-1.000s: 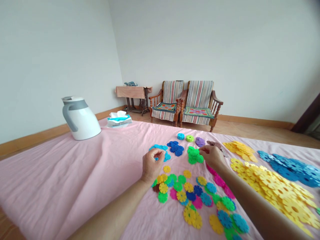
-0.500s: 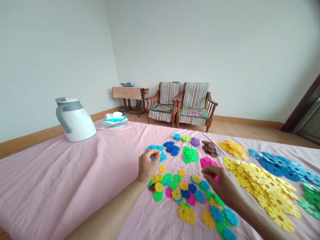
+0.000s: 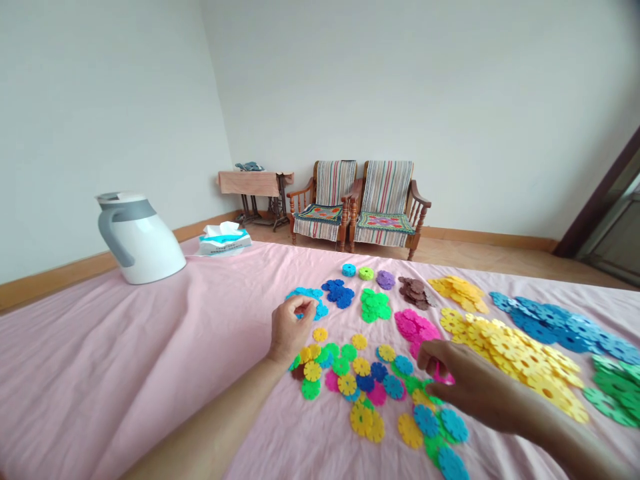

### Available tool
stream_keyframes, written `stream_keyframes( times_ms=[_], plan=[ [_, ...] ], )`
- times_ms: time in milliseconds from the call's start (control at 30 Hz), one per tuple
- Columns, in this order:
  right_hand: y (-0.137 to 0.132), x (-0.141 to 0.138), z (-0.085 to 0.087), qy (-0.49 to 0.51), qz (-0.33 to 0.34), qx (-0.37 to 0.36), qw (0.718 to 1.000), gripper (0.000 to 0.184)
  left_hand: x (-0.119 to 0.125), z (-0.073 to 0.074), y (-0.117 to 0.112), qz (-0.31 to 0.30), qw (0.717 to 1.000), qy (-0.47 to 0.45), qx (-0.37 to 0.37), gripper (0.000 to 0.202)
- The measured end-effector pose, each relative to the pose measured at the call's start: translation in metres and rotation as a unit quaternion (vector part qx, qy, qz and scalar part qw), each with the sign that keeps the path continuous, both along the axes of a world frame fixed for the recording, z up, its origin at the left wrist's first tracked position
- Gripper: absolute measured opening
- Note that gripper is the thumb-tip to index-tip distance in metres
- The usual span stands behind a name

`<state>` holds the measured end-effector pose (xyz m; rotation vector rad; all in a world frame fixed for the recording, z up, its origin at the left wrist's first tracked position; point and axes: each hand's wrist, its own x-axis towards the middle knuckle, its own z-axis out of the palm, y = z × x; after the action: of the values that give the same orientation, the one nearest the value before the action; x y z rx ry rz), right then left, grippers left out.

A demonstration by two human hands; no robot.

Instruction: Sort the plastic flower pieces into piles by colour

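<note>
My left hand (image 3: 290, 327) is closed in a pinch, thumb against forefinger, beside the light blue pile of slotted plastic discs (image 3: 320, 311). Anything between those fingertips is hidden. Lower and to the right, my right hand (image 3: 463, 377) hovers with curled fingers and its thumb apart. A pink disc (image 3: 443, 373) shows in that gap; I cannot tell whether the hand touches it. Just behind lies the pink pile (image 3: 414, 327). Mixed yellow, green, blue and pink discs (image 3: 361, 367) are scattered between and below my hands.
Sorted piles lie beyond: dark blue (image 3: 339, 293), green (image 3: 375, 305), purple (image 3: 385, 279), brown (image 3: 416, 292). Large yellow discs (image 3: 515, 353) and blue discs (image 3: 560, 320) spread at the right. A white jug (image 3: 150, 247) and a tissue pack (image 3: 225, 241) stand on the pink cloth (image 3: 220, 307).
My right hand has moved right and towards me, away from the pink pile, and its thumb has parted from the fingers. My left hand keeps its pinch. The view has shifted slightly.
</note>
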<state>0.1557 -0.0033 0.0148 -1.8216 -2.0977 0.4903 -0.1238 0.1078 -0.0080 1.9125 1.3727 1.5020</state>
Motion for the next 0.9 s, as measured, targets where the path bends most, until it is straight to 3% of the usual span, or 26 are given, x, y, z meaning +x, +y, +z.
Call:
stream_keyframes(
  times_ms=[167, 333, 567, 767, 900],
  plan=[
    [-0.005, 0.001, -0.003, -0.023, 0.023, -0.031, 0.999, 0.013, 0.0, -0.001, 0.001, -0.001, 1.0, 0.0, 0.002, 0.018],
    [-0.002, -0.004, 0.006, -0.049, 0.011, -0.06, 0.997, 0.014, -0.001, -0.001, 0.001, -0.002, 1.0, 0.001, -0.005, 0.019],
    [0.0, -0.004, 0.01, -0.034, 0.012, -0.059, 0.998, 0.019, -0.001, -0.001, 0.001, -0.005, 1.0, 0.0, -0.01, 0.019],
    [0.001, 0.005, 0.013, 0.109, 0.044, -0.078, 0.99, 0.021, 0.0, -0.001, 0.001, -0.005, 1.0, -0.004, -0.006, 0.02],
    [0.021, 0.005, 0.012, 0.216, 0.036, -0.068, 0.973, 0.012, 0.0, -0.001, 0.0, -0.005, 1.0, 0.001, -0.001, 0.02]
  ],
)
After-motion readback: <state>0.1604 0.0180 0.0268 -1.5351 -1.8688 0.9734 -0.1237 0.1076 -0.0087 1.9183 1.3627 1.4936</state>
